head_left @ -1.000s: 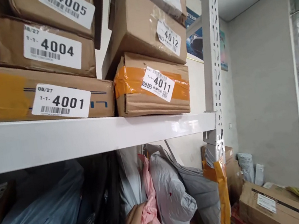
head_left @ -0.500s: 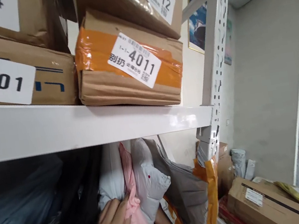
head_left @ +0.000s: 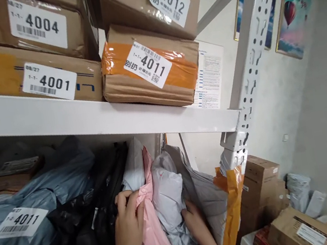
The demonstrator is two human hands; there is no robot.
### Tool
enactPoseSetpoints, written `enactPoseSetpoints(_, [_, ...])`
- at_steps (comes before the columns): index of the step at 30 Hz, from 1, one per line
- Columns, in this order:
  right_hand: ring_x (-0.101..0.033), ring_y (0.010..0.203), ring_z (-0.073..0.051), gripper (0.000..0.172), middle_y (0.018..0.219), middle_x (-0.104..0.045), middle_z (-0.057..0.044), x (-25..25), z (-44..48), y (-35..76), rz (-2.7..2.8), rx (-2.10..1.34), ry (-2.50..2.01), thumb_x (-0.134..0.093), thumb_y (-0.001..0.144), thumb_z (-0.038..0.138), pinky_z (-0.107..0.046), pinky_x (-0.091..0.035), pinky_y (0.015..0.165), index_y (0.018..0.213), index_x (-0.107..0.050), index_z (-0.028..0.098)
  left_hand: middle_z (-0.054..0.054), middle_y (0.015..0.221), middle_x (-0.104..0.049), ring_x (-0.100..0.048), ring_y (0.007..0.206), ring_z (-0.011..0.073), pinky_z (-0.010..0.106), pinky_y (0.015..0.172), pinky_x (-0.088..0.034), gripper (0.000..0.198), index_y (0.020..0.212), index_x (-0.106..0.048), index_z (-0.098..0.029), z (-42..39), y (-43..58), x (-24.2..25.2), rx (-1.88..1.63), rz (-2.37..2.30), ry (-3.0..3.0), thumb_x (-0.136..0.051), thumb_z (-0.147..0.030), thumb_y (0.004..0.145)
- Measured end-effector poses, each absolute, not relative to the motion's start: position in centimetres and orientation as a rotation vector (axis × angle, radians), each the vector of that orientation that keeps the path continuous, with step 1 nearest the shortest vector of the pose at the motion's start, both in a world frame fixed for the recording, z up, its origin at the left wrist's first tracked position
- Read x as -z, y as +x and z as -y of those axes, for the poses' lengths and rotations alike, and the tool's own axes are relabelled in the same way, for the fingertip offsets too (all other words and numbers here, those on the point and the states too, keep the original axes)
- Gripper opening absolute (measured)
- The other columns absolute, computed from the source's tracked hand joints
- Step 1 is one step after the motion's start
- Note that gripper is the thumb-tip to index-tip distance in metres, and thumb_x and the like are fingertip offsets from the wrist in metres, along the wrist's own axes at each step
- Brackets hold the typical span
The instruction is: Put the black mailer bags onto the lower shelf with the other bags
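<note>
My left hand (head_left: 128, 218) has its fingers closed on the crumpled upper part of a pink plastic mailing bag (head_left: 156, 238). Just right of it stands a light grey mailing bag (head_left: 169, 197), bulging and creased. My right hand (head_left: 195, 220) is curled at that bag's right edge, its fingertips partly hidden. Behind the pink bag, another whitish bag (head_left: 133, 168) stands upright. A darker grey mailing bag (head_left: 206, 190) leans to the right of my right hand. Black bags (head_left: 84, 228) are packed to the left of my left hand.
Above my hands runs a white shelf beam (head_left: 95, 120), bearing labelled cartons such as carton 4011 (head_left: 121, 86). A perforated post (head_left: 248, 85) bounds the right side, with orange tape (head_left: 233, 206) below. A blue-grey bag (head_left: 58, 183) lies left; more boxes (head_left: 301, 224) stand right.
The view has swung so more of the left shelf shows. My right hand, earlier mostly behind the light grey bag, now shows at its right edge. My left hand stays on the pink bag.
</note>
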State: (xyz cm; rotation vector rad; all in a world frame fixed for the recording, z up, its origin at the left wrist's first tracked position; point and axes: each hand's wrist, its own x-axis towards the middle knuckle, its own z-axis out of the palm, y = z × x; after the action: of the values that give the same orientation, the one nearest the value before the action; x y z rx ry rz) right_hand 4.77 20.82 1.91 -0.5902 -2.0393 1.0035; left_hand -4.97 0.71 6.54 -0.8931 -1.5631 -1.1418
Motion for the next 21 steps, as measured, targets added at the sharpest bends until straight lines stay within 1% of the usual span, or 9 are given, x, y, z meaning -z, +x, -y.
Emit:
enactPoseSetpoints(3, [-0.062,0.106,-0.034,0.054,0.107,-0.071,-0.016,-2.4,-20.0,6.1,2.164,-1.045,-0.660,-0.037,0.066,0.037,-0.045,-0.047,0.094,0.099,-0.072,0.013,0.005,0.091,-0.048,-0.050,0.084,0.0165,0.022,0.066,-0.048,0.014,0.095,-0.062,-0.017,-0.9,-4.5,-6.9,1.165,1.555,-0.894,-0.049,-0.017,0.092])
enactPoseSetpoints(5, [-0.061,0.103,-0.038,0.053,0.104,-0.069,-0.021,-2.1,-19.7,6.2,2.138,-0.904,-0.715,-0.037,0.063,0.041,-0.050,-0.046,0.093,0.090,-0.072,0.013,0.006,0.091,-0.049,-0.049,0.085,0.0186,0.027,0.069,-0.047,0.014,0.096,-0.064,-0.017,-0.8,-3.6,-7.4,1.130,1.581,-0.892,-0.051,-0.016,0.090])
enactPoseSetpoints(7, [-0.061,0.099,-0.038,0.048,0.100,-0.067,-0.022,-1.3,-19.6,6.1,2.049,-0.810,-0.696,-0.038,0.061,0.042,-0.051,-0.046,0.092,0.080,-0.072,0.014,0.007,0.094,-0.052,-0.049,0.087,0.0206,0.032,0.074,-0.044,0.022,0.107,-0.063,-0.018,-0.7,-2.2,-7.9,1.060,1.601,-0.861,-0.051,-0.014,0.089])
enactPoseSetpoints(10, [-0.062,0.098,-0.033,0.045,0.098,-0.070,-0.017,0.7,-19.8,6.4,1.933,-0.933,-0.597,-0.038,0.066,0.044,-0.046,-0.047,0.095,0.078,-0.072,0.017,0.009,0.107,-0.056,-0.051,0.097,0.0227,0.038,0.084,-0.041,0.037,0.125,-0.057,-0.019,-1.1,0.3,-8.8,0.987,1.524,-0.910,-0.053,-0.016,0.089])
enactPoseSetpoints(14, [-0.064,0.093,-0.028,0.041,0.091,-0.073,-0.009,3.9,-19.5,8.0,1.819,-1.078,-0.601,-0.047,0.073,0.055,-0.038,-0.051,0.089,0.074,-0.070,0.022,0.015,0.132,-0.053,-0.047,0.121,0.0289,0.046,0.101,-0.040,0.059,0.137,-0.048,-0.015,-3.6,1.6,-9.7,0.984,1.604,-1.082,-0.061,-0.034,0.083])
enactPoseSetpoints(16, [-0.065,0.091,-0.028,0.043,0.088,-0.073,-0.007,4.9,-19.2,8.7,1.826,-1.099,-0.575,-0.049,0.074,0.060,-0.037,-0.053,0.086,0.069,-0.068,0.022,0.016,0.122,-0.061,-0.052,0.116,0.0327,0.058,0.106,-0.035,0.058,0.128,-0.057,-0.012,-5.2,0.9,-10.0,0.912,1.829,-1.066,-0.069,-0.038,0.078])
enactPoseSetpoints(17, [-0.065,0.092,-0.028,0.044,0.088,-0.073,-0.007,5.2,-19.2,8.9,1.835,-1.099,-0.560,-0.049,0.075,0.061,-0.037,-0.053,0.085,0.068,-0.068,0.022,0.014,0.109,-0.066,-0.057,0.107,0.0321,0.062,0.105,-0.034,0.045,0.116,-0.065,-0.014,-5.8,0.4,-10.1,0.855,1.925,-1.088,-0.070,-0.035,0.077])
enactPoseSetpoints(19, [-0.064,0.099,-0.030,0.047,0.093,-0.073,-0.007,5.2,-19.2,9.1,1.855,-1.027,-0.586,-0.047,0.079,0.062,-0.038,-0.053,0.087,0.076,-0.071,0.022,0.005,0.083,-0.068,-0.062,0.089,0.0264,0.062,0.104,-0.037,0.009,0.085,-0.071,-0.018,-6.2,-0.5,-9.9,0.767,1.992,-1.207,-0.066,-0.024,0.081])
enactPoseSetpoints(21, [-0.062,0.106,-0.029,0.044,0.103,-0.071,-0.007,4.8,-19.4,9.0,1.864,-0.905,-0.659,-0.048,0.086,0.059,-0.042,-0.052,0.092,0.092,-0.071,0.022,0.001,0.072,-0.065,-0.062,0.080,0.0212,0.056,0.103,-0.039,0.015,0.069,-0.066,-0.019,-5.4,-1.2,-9.3,0.805,1.892,-1.287,-0.060,-0.013,0.081])
